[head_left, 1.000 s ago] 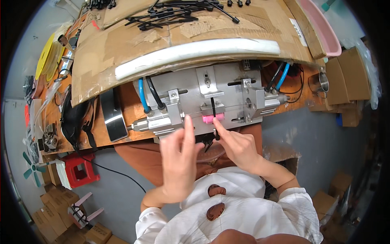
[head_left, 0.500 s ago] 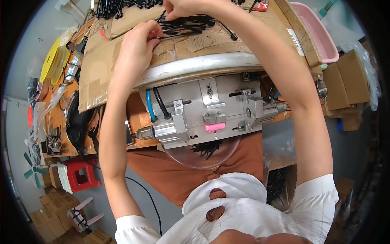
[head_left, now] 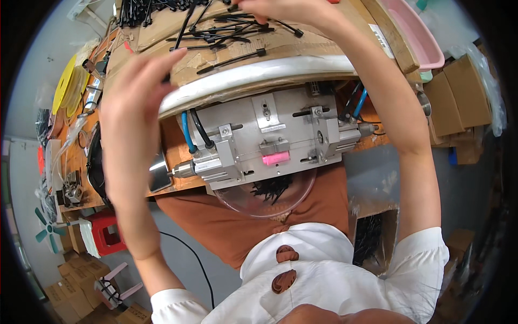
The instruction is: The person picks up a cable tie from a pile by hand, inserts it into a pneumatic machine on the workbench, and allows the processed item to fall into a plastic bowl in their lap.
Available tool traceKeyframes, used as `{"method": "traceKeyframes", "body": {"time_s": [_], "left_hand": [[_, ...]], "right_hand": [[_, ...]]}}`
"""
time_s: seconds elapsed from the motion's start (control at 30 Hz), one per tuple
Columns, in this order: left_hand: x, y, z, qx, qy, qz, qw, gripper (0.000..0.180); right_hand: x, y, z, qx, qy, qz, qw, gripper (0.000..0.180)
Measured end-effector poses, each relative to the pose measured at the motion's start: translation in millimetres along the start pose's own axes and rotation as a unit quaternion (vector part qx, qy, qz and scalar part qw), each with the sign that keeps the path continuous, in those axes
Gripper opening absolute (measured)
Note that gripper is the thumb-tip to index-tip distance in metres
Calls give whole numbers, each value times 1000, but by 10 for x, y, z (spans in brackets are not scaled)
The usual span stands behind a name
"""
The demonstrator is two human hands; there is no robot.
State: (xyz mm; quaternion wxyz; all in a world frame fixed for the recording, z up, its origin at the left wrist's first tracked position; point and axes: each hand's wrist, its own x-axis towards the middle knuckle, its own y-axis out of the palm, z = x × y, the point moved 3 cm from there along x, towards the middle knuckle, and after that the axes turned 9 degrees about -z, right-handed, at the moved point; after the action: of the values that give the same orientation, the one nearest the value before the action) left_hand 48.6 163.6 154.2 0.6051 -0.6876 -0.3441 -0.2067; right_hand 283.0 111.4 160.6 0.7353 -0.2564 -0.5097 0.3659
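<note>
My left hand [head_left: 137, 89], smeared by motion, is raised at the left over the cardboard's edge. A thin black rod [head_left: 185, 24] runs behind its index finger, and its dark lower end shows by the thumb, so the fingers appear closed on it. At the top edge, partly cut off, my right hand [head_left: 275, 9] has its fingers bent together over the scattered black rods [head_left: 226, 33]. A dark tip shows at those fingers; what they hold cannot be made out. One loose black rod with a thicker end [head_left: 232, 61] lies nearer me on the cardboard [head_left: 143, 46].
Below the white padded edge [head_left: 259, 70] sits a metal fixture [head_left: 248, 121] with a pink piece [head_left: 275, 158] and air hoses. A clear bowl [head_left: 226, 202] of black pieces rests at my lap. A pink basin [head_left: 426, 40] stands right; a black bundle [head_left: 135, 13] lies far left.
My left hand has drawn back left and toward me from the pile, with a black rod. My right hand has shifted slightly up and right. The rods lie more spread out.
</note>
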Motion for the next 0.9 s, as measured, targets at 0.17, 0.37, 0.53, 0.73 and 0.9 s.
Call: {"method": "traceKeyframes", "body": {"time_s": [0.17, 0.37, 0.53, 0.73, 0.9], "left_hand": [[-1147, 266, -749, -56, -87, 24, 994, 73], [-1528, 888, -1195, -60, -142, 91, 984, 72], [-1549, 954, -1191, -52, -145, 112, 982, 73], [-1573, 899, -1150, -41, -153, 134, 978, 73], [-751, 575, -844, -31, -62, 19, 997, 60]], "right_hand": [[-194, -231, -29, 449, 138, -86, 878, 28], [-635, -480, 76, 504, 102, -153, 844, 29], [-1042, -682, 304, 483, 85, -178, 853, 29], [-1824, -389, 639, 263, 157, -237, 922, 31], [-2561, 222, 967, 93, 56, -103, 989, 61]]}}
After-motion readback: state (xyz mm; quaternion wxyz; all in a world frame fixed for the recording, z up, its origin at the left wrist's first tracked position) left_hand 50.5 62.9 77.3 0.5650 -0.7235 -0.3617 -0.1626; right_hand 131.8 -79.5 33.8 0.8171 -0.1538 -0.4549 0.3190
